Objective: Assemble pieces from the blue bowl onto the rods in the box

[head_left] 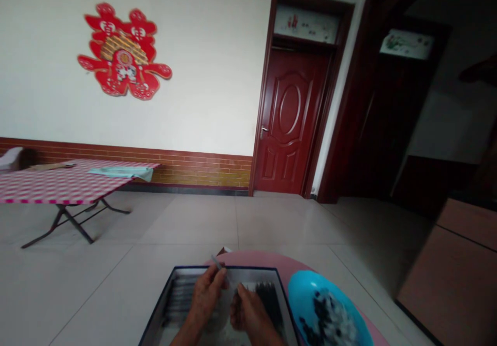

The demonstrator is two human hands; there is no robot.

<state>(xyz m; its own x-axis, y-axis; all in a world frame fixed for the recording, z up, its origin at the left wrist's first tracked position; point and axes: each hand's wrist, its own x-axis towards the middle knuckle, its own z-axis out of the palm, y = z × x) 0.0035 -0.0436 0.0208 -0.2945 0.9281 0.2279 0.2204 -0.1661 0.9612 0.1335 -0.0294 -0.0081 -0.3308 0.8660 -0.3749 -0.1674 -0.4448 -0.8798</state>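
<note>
Above a shallow tray (276, 278) with a dark blue rim, my left hand (207, 289) pinches a thin, pale, stick-like piece (216, 262) that points up and to the left. Close on its right, my right hand (248, 310) is closed, thumb against fingers; what it holds, if anything, is too small and blurred to name. Inside the tray, a row of slim greyish items (180, 299) lies on the left and a bunch of dark thin items (268, 299) on the right. A blue bowl (301, 284) beside the tray holds small black and whitish pieces (336, 320).
Tray and bowl rest on a pink round table (264, 258). A folding table (70, 183) with a checked cover and a pale green cloth (124, 171) stands at the left. A brownish cabinet (450, 268) is at the right, and a red door (289, 123) is behind.
</note>
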